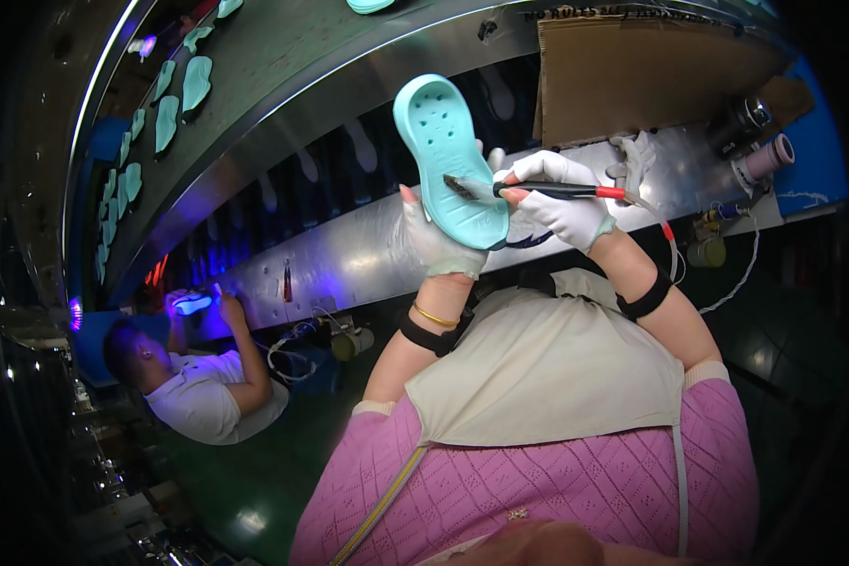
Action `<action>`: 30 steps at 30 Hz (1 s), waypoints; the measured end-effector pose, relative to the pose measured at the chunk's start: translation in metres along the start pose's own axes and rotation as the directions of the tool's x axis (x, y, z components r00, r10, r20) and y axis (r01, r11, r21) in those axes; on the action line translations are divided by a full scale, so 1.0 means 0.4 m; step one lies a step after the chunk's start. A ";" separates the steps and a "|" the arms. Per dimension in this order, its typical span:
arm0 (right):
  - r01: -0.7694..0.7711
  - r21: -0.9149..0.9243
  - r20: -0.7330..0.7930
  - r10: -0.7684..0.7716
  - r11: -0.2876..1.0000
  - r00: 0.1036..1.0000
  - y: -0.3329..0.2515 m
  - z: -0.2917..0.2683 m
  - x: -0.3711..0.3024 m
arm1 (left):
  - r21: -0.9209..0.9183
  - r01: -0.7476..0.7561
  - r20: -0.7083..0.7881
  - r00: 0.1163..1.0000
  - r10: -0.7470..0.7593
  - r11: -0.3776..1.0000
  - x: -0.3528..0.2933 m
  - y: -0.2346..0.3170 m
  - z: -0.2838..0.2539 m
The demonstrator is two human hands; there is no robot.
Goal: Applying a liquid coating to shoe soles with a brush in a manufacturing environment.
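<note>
A turquoise shoe sole is tilted up before me, its toe end away from me and several small holes near that end. Beneath its heel half is my left hand, in a white glove with bare fingertips, closed round the sole's edges. My right hand, gloved alike, pinches the black handle of a brush with red bands. Dark bristles at the brush's tip touch the sole's upper face near the middle. A thin tube runs from the handle's back end past my right wrist.
Beyond the metal bench runs a green conveyor belt carrying several turquoise pieces. A cardboard sheet stands at the back right. Near it are loose gloves, a dark bottle and a pink cup. A co-worker works at the left.
</note>
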State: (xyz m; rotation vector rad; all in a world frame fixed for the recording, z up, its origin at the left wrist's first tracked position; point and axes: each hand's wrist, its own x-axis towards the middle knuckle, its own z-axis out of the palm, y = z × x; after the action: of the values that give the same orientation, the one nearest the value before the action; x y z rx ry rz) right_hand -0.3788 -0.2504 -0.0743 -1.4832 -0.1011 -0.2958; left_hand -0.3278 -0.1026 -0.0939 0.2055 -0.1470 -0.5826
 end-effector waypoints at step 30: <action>0.017 -0.017 0.210 -0.012 1.000 0.978 0.022 0.046 -0.047 | 0.171 0.260 -0.058 0.966 -0.254 0.950 0.034 0.115 -0.028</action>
State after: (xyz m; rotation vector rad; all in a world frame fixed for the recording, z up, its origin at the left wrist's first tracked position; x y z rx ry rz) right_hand -0.3924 -0.2293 -0.0859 -1.5302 -0.2795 -0.1511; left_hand -0.2902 -0.0709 -0.0928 0.4123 -0.1388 -0.8260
